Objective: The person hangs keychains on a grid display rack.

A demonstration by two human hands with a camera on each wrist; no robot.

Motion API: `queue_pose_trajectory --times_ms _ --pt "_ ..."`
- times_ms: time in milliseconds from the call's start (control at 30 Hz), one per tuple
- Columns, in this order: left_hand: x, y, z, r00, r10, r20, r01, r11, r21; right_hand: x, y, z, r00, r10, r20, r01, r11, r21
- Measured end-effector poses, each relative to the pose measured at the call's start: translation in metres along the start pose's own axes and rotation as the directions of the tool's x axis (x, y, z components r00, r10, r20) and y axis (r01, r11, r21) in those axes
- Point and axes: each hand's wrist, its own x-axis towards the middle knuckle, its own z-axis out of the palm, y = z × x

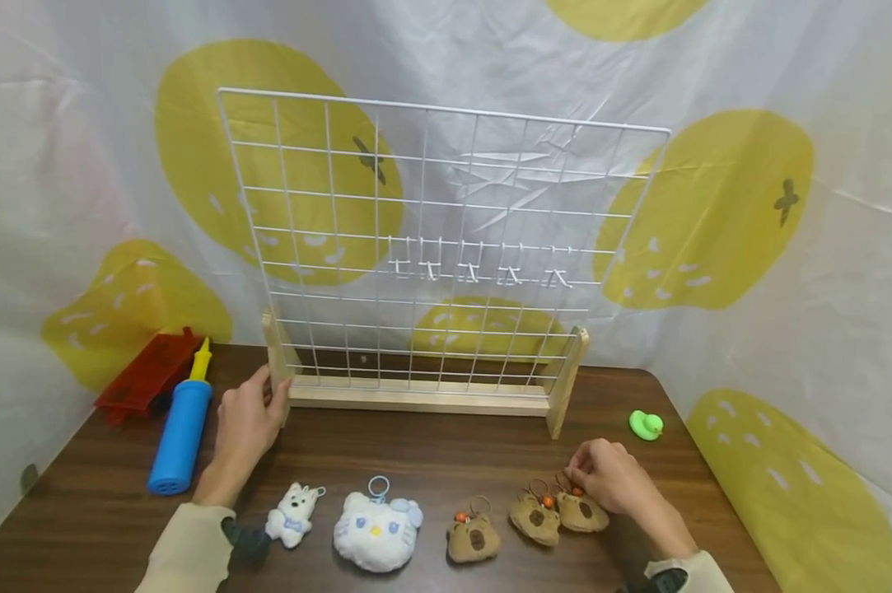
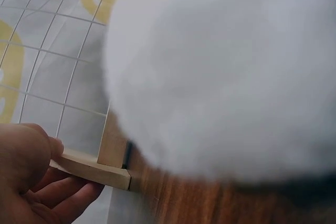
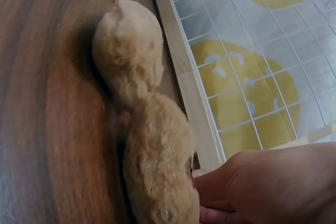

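Observation:
My left hand [image 1: 247, 416] grips the left wooden upright [image 1: 273, 346] of a white wire grid rack [image 1: 425, 199]. In the left wrist view, thumb and fingers lie on either side of that wood piece [image 2: 94, 170]. On the right, my right hand [image 1: 616, 473] pinches the ring end of the rightmost brown plush keychain [image 1: 583, 514], which lies on the table. Another brown plush keychain [image 1: 536, 520] touches it, and a third brown plush keychain [image 1: 474, 540] lies farther left. The right wrist view shows the held plush [image 3: 160, 163] close up; its ring is hidden there.
A white cat-face plush [image 1: 377, 534] and a small white dog plush [image 1: 294, 515] lie at the front. Several white hooks [image 1: 469, 270] hang on the grid. A blue pump [image 1: 182, 436] and red tray [image 1: 145, 375] stand left, a green duck [image 1: 646, 425] right.

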Motion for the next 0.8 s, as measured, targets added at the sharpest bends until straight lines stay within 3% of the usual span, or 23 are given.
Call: queue_pose_trajectory --times_ms 133,233,433,800 --pt "0.000 -0.001 0.001 1.000 -0.001 0.010 0.001 1.000 0.001 -0.001 -0.002 0.000 1.000 0.001 -0.017 -0.002 0.999 -0.036" --pt "0.001 -0.001 0.001 1.000 0.002 0.011 -0.002 1.000 -0.004 -0.001 0.002 0.002 0.996 -0.039 -0.081 0.037 0.999 -0.024" --pt "0.002 0.000 -0.002 1.000 -0.007 0.016 0.007 1.000 -0.005 0.005 0.009 0.004 0.975 -0.105 -0.194 0.121 0.990 0.071" --pt "-0.001 -0.002 0.001 1.000 -0.005 0.014 0.004 1.000 0.001 -0.005 0.009 -0.009 0.942 -0.161 -0.296 0.232 0.947 0.224"
